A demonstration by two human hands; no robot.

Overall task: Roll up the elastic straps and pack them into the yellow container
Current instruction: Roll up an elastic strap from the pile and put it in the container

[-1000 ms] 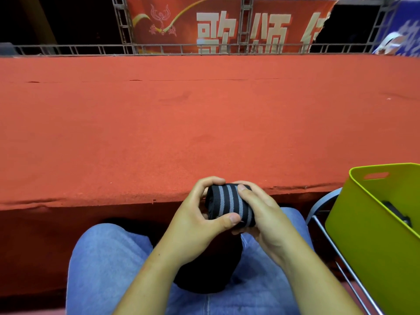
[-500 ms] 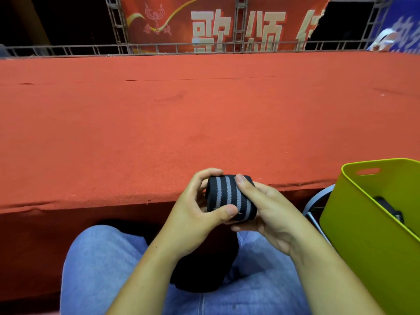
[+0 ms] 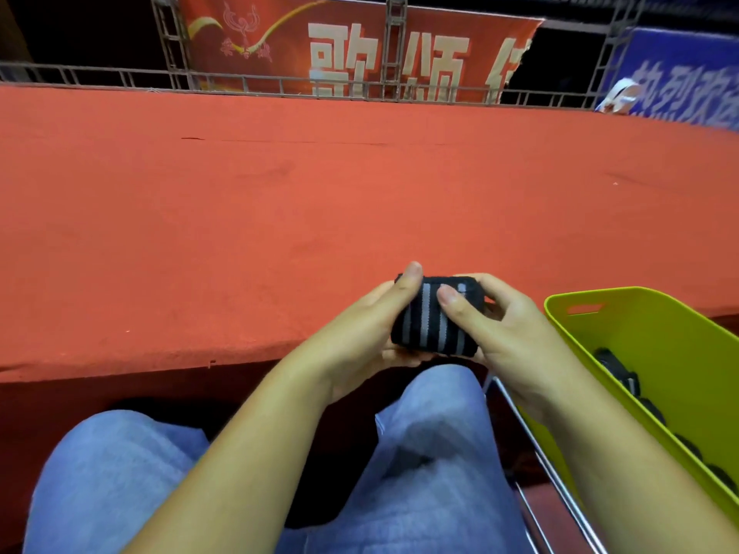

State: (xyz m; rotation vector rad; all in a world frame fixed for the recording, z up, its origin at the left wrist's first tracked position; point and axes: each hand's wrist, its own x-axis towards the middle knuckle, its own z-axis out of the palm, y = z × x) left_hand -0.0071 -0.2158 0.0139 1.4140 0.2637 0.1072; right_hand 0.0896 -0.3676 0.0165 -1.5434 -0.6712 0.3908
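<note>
Both hands have turned the strap roll toward the bin. Left hand and right hand each grip it closed, just left of the bin. Soft, light, springy; likely best squeezed across its wound sides.

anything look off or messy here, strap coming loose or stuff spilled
Nothing stands out. The rolled strap sits tight between the left hand and right hand, and the other dark rolls lie inside the yellow container.
</note>
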